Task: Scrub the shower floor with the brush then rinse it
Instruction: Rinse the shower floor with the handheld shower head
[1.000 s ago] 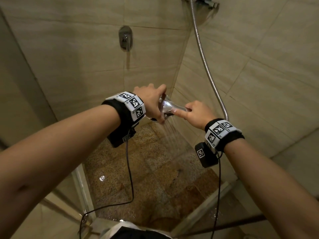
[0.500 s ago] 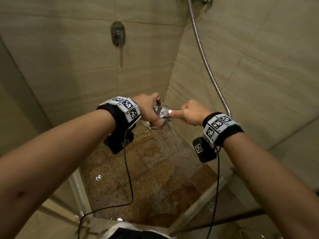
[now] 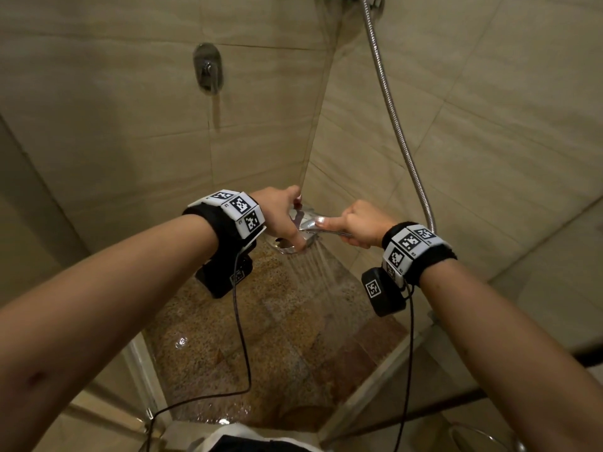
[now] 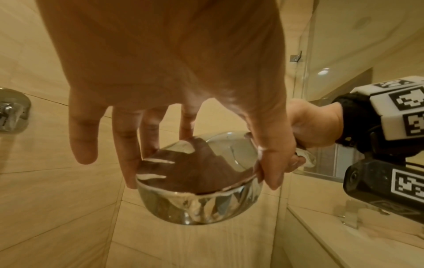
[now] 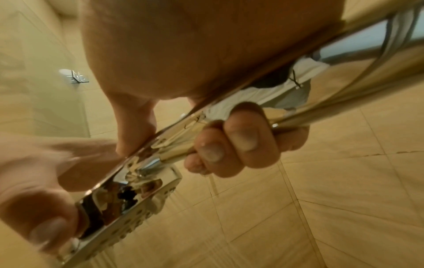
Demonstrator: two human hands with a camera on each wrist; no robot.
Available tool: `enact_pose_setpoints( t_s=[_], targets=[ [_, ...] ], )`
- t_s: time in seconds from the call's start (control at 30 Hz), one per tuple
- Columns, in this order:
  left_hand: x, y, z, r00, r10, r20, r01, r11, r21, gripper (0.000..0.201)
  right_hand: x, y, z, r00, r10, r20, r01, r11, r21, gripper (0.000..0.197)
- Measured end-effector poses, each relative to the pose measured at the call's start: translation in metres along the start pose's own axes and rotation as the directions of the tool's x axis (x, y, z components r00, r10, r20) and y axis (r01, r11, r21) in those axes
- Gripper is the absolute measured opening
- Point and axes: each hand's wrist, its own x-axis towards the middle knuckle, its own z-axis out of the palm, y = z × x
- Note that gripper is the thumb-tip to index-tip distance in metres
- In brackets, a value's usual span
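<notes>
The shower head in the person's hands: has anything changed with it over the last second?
Very little. The shower head and both hands sit slightly lower in the head view, though the camera itself shifted. The left hand still grips the head's rim, the right hand still holds the handle, and water still sprays onto the shower floor. Nothing was let go or newly grasped.

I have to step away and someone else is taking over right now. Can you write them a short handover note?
Right hand: grip curled round the shower head's handle.
Left hand: fingers and thumb hold the rim of the shower head.
Water is spraying from it onto the shower floor, which is wet; the hose runs up the right wall.
The brush is not in view, so whether scrubbing is finished cannot be told.
Left: rinse the whole floor, then shut off the water at the wall valve.
</notes>
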Motion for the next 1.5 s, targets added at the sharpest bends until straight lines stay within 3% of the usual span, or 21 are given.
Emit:
enact_pose_setpoints(
  t_s=[0.5, 0.67, 0.97, 1.13, 1.23, 1.5],
  targets=[
    [-0.041, -0.046, -0.027, 0.981, -0.178, -0.077, 0.186, 0.977, 0.105, 0.086, 0.03, -0.038, 0.055, 0.969, -0.248, -0.002, 0.248, 0.966, 0.075, 0.064],
    [-0.064, -0.067, -0.041, 0.957, -0.271, -0.102, 0.283, 0.951, 0.125, 0.082, 0.039, -0.062, 0.079, 0.95, -0.312, 0.025, 0.301, 0.93, 0.21, 0.062],
    [-0.104, -0.097, -0.053, 0.893, -0.438, -0.104, 0.45, 0.882, 0.143, 0.079, 0.047, -0.105, 0.12, 0.888, -0.444, 0.118, 0.397, 0.871, 0.289, 0.062],
    [-0.122, -0.103, -0.06, 0.868, -0.466, -0.171, 0.494, 0.847, 0.196, 0.084, 0.045, -0.121, 0.134, 0.847, -0.523, 0.097, 0.478, 0.828, 0.294, 0.067],
    [-0.128, -0.105, -0.064, 0.859, -0.46, -0.226, 0.507, 0.824, 0.253, 0.088, 0.047, -0.126, 0.141, 0.856, -0.515, 0.034, 0.47, 0.805, 0.362, 0.062],
    [-0.13, -0.096, -0.071, 0.849, -0.424, -0.316, 0.517, 0.79, 0.33, 0.092, 0.05, -0.127, 0.14, 0.824, -0.565, -0.04, 0.526, 0.736, 0.428, 0.06]
  ],
)
